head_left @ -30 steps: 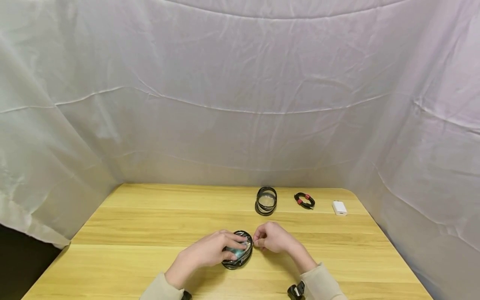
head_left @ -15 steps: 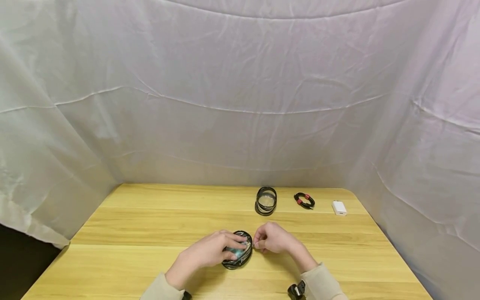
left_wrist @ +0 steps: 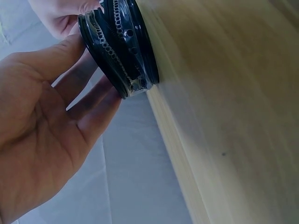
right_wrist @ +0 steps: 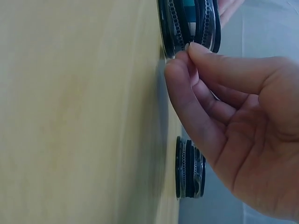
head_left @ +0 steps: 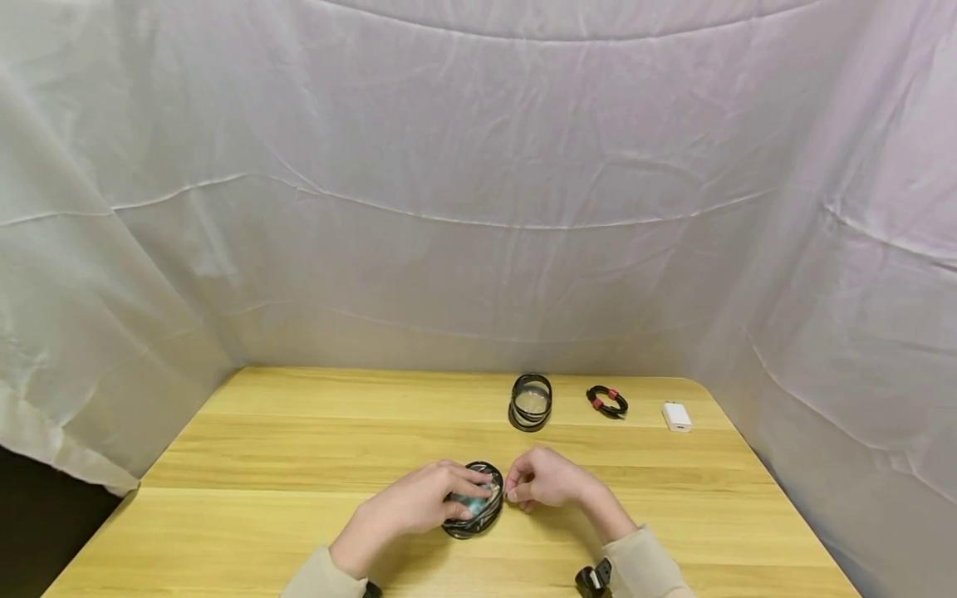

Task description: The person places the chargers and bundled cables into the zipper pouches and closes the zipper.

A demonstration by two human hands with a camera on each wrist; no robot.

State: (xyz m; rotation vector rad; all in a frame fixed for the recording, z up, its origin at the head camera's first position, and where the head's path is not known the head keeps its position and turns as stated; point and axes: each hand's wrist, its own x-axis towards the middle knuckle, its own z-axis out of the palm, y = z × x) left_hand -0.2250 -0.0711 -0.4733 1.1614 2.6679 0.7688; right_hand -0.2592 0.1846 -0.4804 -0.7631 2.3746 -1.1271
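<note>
In the head view, a round black-rimmed case [head_left: 476, 503] lies on the wooden table [head_left: 299, 507] in front of the person, something teal showing at its top; the left hand [head_left: 426, 500] rests on it with fingers extended across the top and the thumb laid nearer the person; the right hand [head_left: 549, 477] is at the case's right side, fingers bent, thumb and forefinger brought together at the edge; farther back stands a second round case [head_left: 530, 404], black-rimmed with a clear top; to its right lie a coiled black cable [head_left: 617, 409] with red ties and, beyond that, a white charger [head_left: 677, 416]; a pale curtain [head_left: 478, 166] hangs behind and at both sides.

In the left wrist view, the thumb and fingers of the left hand touch the upper rim of the case without wrapping round it; rows of zipper teeth [left_wrist: 108, 49] run along its side; part of the right hand shows just beside it.

In the right wrist view, thumb and forefinger pinch a small tab [right_wrist: 187, 47] at the case's zipper, nearly hidden by the fingertips; the second case stands apart on the table.
</note>
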